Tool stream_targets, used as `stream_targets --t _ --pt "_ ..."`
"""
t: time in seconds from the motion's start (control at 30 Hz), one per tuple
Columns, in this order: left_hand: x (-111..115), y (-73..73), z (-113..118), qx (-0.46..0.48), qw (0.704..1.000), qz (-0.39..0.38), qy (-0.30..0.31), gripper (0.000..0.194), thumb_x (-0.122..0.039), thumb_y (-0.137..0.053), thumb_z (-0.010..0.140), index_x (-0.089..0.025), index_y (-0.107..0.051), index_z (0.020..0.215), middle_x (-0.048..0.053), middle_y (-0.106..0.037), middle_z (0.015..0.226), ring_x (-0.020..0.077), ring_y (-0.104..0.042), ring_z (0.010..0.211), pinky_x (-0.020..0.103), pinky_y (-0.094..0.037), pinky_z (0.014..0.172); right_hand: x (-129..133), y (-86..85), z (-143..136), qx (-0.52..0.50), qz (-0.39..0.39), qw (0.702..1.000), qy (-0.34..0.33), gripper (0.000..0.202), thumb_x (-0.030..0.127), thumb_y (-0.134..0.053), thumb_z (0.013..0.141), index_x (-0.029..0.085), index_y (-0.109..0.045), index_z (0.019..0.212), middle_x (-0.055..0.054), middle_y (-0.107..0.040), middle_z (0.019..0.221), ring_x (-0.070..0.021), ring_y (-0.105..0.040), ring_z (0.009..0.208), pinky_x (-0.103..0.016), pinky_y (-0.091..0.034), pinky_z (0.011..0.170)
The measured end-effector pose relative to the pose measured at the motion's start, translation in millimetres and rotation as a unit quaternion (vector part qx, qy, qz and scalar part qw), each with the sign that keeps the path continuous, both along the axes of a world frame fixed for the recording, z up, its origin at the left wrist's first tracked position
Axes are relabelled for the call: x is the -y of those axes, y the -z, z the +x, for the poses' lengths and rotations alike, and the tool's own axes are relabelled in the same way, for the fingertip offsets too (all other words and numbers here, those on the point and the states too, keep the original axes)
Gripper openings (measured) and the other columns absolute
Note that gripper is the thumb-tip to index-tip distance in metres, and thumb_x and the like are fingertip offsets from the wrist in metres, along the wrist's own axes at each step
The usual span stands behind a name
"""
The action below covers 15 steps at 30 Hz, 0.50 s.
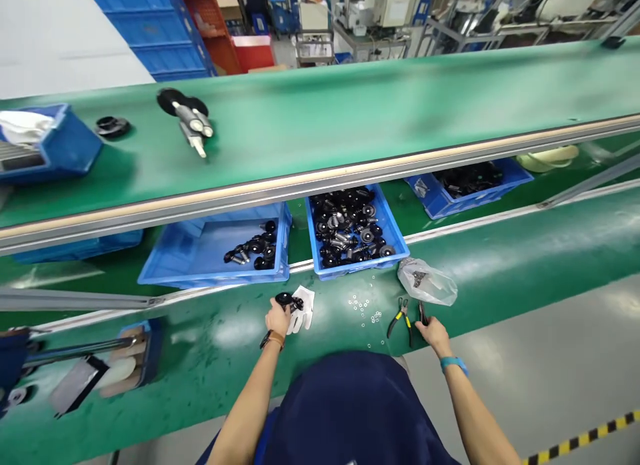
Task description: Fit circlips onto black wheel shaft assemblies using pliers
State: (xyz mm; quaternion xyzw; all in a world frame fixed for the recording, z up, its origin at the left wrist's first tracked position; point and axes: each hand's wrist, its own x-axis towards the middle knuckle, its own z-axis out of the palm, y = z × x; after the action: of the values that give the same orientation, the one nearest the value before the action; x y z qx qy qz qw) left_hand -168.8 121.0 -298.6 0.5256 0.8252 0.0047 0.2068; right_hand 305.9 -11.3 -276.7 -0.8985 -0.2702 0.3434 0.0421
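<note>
My left hand [279, 318] is closed around a black part with a round cap [284, 298], above the green bench. Beneath and beside that part lies a white glove [303, 318]. My right hand [434, 336] grips a small dark hand tool [423, 312], which looks like pliers; its handles are mostly hidden by the fingers. Just left of it, pliers with yellow-and-black handles [403, 320] rest on the bench. Small white rings [362, 306] are scattered between my hands. A clear plastic bag [434, 286] holding small dark pieces lies beyond the tools.
A blue bin [320, 270] full of black parts stands ahead, with another blue bin [185, 278] holding fewer parts to its left. A third bin [435, 208] sits farther right. The raised green shelf [320, 125] overhangs them. Metal struts [75, 297] slant at the left.
</note>
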Motion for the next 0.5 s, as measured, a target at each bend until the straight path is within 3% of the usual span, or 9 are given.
stream_targets --t 0.17,0.33,0.5 --pt "8.0 -2.1 -5.3 0.028 0.999 0.027 -0.013 0.036 -0.039 -0.057 0.096 -0.012 -0.053 0.119 0.019 -0.077 0.093 0.0319 -0.077 0.087 0.035 -0.051 0.076 16.6 -14.8 -19.7 -0.12 0.04 0.992 -0.011 0.025 0.038 -0.064 0.1 0.015 -0.065 0.108 -0.003 -0.069 0.098 -0.0147 -0.067 0.08 -0.032 -0.058 0.074" --pt "9.1 -4.9 -8.1 0.047 0.998 0.042 -0.032 0.034 -0.041 -0.059 0.095 -0.013 -0.056 0.113 0.02 -0.077 0.089 0.0339 -0.077 0.088 0.036 -0.052 0.076 31.7 -35.6 -83.9 -0.266 0.142 0.953 -0.028 0.028 0.048 -0.052 0.095 0.02 -0.055 0.092 0.001 -0.062 0.076 -0.0151 -0.062 0.064 -0.03 -0.055 0.062" --pt "8.4 -18.7 -14.4 0.07 0.993 0.075 -0.059 0.027 -0.032 -0.061 0.089 -0.012 -0.059 0.108 0.021 -0.076 0.086 0.0379 -0.076 0.09 0.04 -0.054 0.077 18.3 -60.5 -142.0 -0.331 0.224 0.914 -0.07 0.044 0.066 -0.044 0.085 0.023 -0.052 0.094 0.005 -0.052 0.068 -0.015 -0.051 0.052 -0.029 -0.045 0.05"
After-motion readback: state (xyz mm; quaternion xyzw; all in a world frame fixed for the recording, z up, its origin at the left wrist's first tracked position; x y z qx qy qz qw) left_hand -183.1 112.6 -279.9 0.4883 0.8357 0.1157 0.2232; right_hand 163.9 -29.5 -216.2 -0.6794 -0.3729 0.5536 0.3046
